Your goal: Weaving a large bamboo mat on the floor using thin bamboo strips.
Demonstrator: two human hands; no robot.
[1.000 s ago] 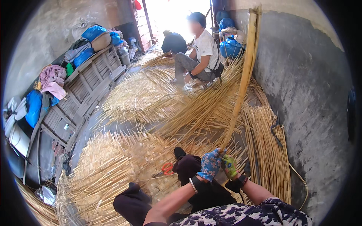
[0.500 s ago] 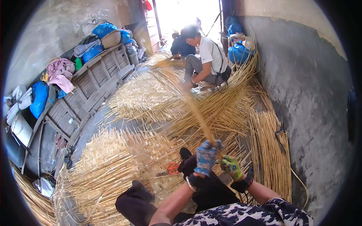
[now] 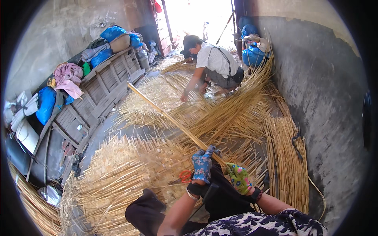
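Observation:
My left hand (image 3: 202,166), in a blue flowered glove, is closed around a long pale reed stalk (image 3: 167,115). The stalk slants away to the far left, its tip raised over the mats. Close beside it, my right hand (image 3: 238,177), in a green flowered glove, is closed at the stalk's near end; its fingertips are partly hidden. Below and left of my hands lies a partly woven reed mat (image 3: 134,165), loose ends sticking out along its edges. Red-handled scissors (image 3: 186,176) rest on the mat, partly hidden by my left hand.
A co-worker (image 3: 214,61) squats ahead over another woven mat (image 3: 147,96), with a second person partly hidden behind. Long reed bundles (image 3: 289,157) lie along the right wall. A wooden frame (image 3: 104,80) with bags and cloths lines the left wall. A bright doorway (image 3: 197,19) stands at the back.
The stalk, blurred before, now shows sharply and its far end has swung left. My left hand has shifted slightly left and lower. The co-worker leans further forward, one arm stretched to the mat.

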